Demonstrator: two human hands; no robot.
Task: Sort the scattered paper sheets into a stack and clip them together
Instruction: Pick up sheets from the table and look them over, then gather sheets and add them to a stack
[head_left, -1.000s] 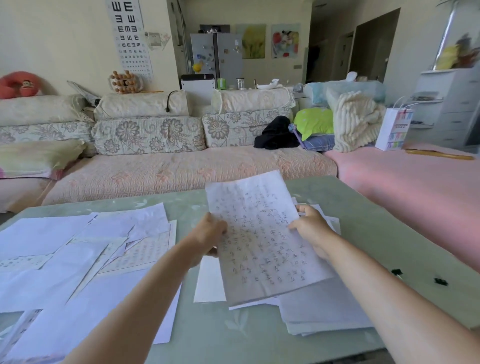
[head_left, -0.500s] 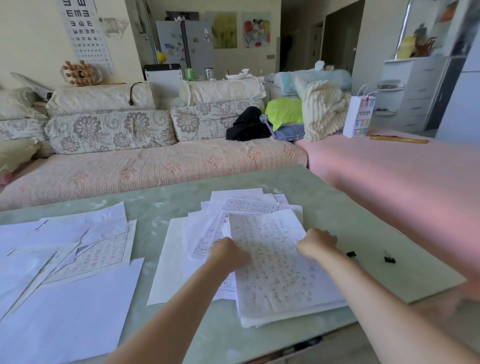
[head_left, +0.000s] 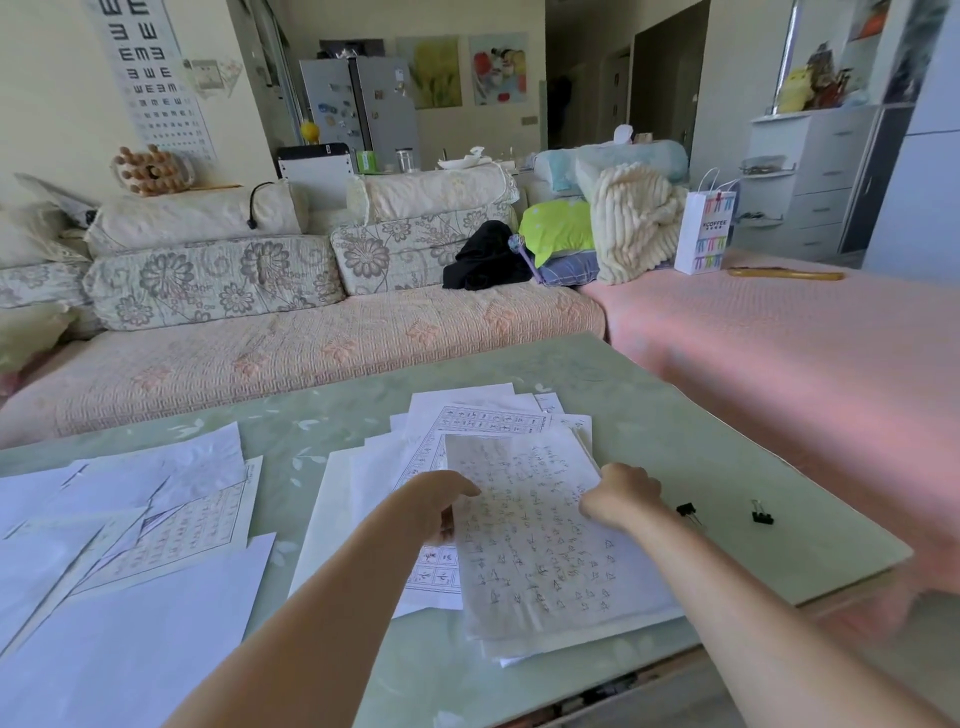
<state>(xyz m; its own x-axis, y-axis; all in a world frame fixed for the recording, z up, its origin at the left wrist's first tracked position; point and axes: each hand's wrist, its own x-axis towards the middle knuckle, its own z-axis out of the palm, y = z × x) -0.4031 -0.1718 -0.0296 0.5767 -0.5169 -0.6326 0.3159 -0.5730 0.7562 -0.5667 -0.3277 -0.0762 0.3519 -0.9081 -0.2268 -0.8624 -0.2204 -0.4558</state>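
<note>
Uneven pile of white handwritten paper sheets (head_left: 470, 415): left hand (head_left: 441, 501), right hand (head_left: 621, 496) curled round top sheet (head_left: 530, 535) edges. Outstanding: scattered white sheets (head_left: 130, 519) leftward, small black binder clips (head_left: 761, 517) unused.

Bare forearms (head_left: 311, 613), bare left grip (head_left: 436, 504), right grip (head_left: 621, 493)

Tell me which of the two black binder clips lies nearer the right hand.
The binder clip just beside the right hand, which grips the top sheet; the other clip lies farther right, nearer the table edge.
</note>
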